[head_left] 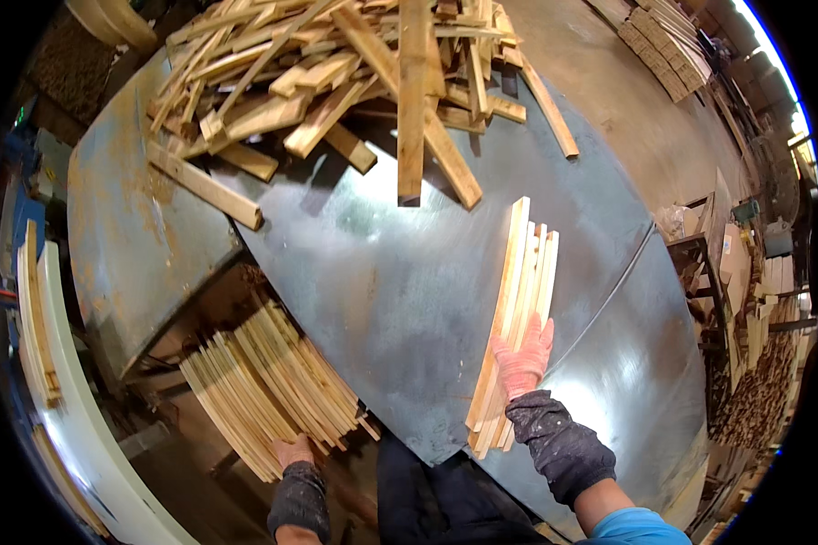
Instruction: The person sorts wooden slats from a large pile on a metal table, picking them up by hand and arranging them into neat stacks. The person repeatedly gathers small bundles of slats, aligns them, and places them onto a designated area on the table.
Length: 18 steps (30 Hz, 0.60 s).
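Observation:
A small bundle of pale wooden strips [518, 272] lies lengthwise on the grey metal table [364, 263]. My right hand [523, 360], in a pinkish work glove, spans the bundle, its thumb at the left edge and its fingers along the right one. Lower down to the left, many wooden strips [268, 377] stand side by side in a row beside the table. At their near ends is my left hand [293, 451], its fingers curled against the strips and partly hidden. Dark sleeve covers wrap both forearms.
A loose heap of wooden pieces [309, 82] covers the table's far end, some jutting toward me. A rusty metal panel [118, 227] borders it at left. Beyond a pale curved edge [91, 436] is machinery. Stacked timber [663, 54] and scrap wood [759, 400] stand at right.

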Tool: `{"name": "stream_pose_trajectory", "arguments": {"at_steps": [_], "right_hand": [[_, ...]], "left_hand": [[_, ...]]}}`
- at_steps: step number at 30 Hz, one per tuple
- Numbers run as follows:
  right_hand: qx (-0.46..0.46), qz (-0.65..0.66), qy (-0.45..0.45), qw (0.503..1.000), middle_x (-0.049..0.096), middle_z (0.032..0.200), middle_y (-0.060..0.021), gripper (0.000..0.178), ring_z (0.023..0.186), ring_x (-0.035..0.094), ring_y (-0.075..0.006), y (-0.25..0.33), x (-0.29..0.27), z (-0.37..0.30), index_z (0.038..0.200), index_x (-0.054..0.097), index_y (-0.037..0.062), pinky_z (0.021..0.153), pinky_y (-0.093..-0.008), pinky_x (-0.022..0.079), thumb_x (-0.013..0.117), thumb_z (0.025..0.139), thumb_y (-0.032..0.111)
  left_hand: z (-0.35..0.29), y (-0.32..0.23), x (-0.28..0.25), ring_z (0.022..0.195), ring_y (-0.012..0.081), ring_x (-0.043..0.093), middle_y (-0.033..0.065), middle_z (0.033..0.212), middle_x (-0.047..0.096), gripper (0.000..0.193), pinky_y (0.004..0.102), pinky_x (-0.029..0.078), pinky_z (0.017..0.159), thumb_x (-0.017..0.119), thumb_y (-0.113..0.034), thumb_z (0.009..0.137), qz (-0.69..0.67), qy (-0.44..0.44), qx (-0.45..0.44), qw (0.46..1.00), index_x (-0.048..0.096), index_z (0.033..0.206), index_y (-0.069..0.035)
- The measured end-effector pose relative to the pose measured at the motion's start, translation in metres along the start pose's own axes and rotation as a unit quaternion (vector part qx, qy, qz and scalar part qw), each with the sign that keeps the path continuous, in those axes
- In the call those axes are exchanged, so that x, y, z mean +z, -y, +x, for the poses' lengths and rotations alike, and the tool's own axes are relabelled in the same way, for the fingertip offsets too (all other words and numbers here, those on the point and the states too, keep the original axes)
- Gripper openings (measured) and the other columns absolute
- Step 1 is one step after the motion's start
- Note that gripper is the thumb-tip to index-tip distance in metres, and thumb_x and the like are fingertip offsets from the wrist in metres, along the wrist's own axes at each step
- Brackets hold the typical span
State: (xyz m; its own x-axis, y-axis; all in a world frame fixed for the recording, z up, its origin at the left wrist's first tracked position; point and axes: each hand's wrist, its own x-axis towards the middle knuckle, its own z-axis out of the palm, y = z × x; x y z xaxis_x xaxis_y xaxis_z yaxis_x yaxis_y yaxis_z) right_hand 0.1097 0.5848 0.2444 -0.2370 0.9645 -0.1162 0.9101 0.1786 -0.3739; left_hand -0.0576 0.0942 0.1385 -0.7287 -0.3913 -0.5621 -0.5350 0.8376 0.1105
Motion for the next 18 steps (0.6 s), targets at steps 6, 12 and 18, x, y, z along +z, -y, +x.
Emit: {"name": "stream_pose_trajectory", "arguments": {"at_steps": [6,12,18], "right_hand": [[0.033,-0.023,0.006,0.999,0.027,0.174,-0.0285,0.110,0.153,0.039,-0.0490,0.002,-0.003,0.001,0.167,0.044,0.0048,0.127,-0.0530,0.037,0.091,0.077,0.048],[0.003,-0.027,-0.009,1.000,0.029,0.172,-0.0288,0.110,0.149,0.042,-0.0502,0.001,-0.002,0.002,0.163,0.048,0.0024,0.125,-0.0557,0.039,0.092,0.074,0.048],[0.010,-0.024,0.000,1.000,0.029,0.172,-0.0287,0.108,0.147,0.042,-0.0506,-0.001,-0.004,0.003,0.161,0.051,0.0027,0.124,-0.0570,0.040,0.092,0.074,0.050]], "left_hand": [[-0.073,-0.249,-0.069,0.095,0.0203,0.058,0.0082,0.102,0.062,0.038,0.0383,0.052,0.087,0.077,-0.023,0.095,-0.273,0.015,0.336,0.901,0.064,0.121,0.001],[-0.109,-0.540,-0.035,0.157,0.0417,0.045,0.0298,0.168,0.045,0.108,0.0447,0.037,0.129,0.089,-0.033,0.084,-0.220,0.079,0.542,0.807,0.033,0.168,0.005],[-0.134,-0.665,0.024,0.104,0.0238,0.070,0.0095,0.118,0.074,0.053,0.0381,0.056,0.097,0.088,-0.011,0.088,-0.412,0.297,0.405,0.760,0.065,0.135,-0.001]]}}
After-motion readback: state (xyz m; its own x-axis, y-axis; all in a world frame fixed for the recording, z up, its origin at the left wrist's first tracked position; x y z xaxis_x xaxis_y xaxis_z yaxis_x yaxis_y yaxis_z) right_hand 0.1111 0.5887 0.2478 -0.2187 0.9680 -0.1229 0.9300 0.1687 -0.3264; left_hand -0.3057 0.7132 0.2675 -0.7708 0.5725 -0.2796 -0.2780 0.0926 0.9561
